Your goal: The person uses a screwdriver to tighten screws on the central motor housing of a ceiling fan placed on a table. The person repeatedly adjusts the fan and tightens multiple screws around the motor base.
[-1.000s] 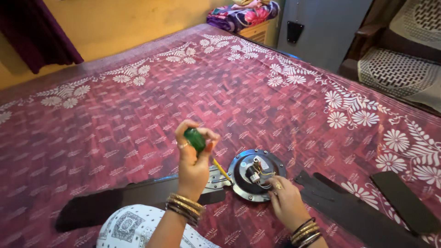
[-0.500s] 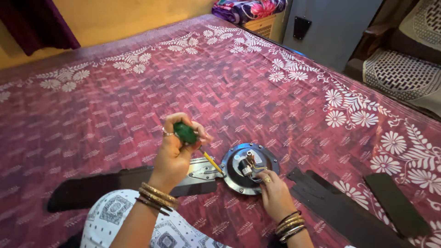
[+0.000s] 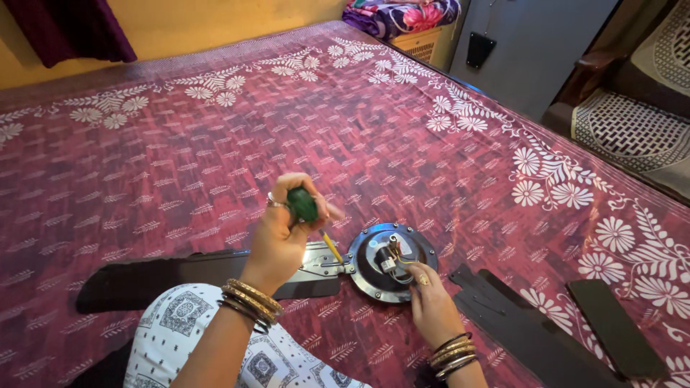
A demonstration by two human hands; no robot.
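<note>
Filling the left hand's (image 3: 282, 233) grip, the screwdriver (image 3: 310, 215) slants toward the fan motor (image 3: 392, 260).

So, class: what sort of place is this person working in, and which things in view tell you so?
Probably a bedroom at home: a bed spread with flower prints serves as the work surface, folded blankets are stacked in the corner, and a cushioned chair stands beside it.

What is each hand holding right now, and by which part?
The left hand grips the screwdriver by its green handle. The right hand rests on the round fan motor's near edge.
</note>
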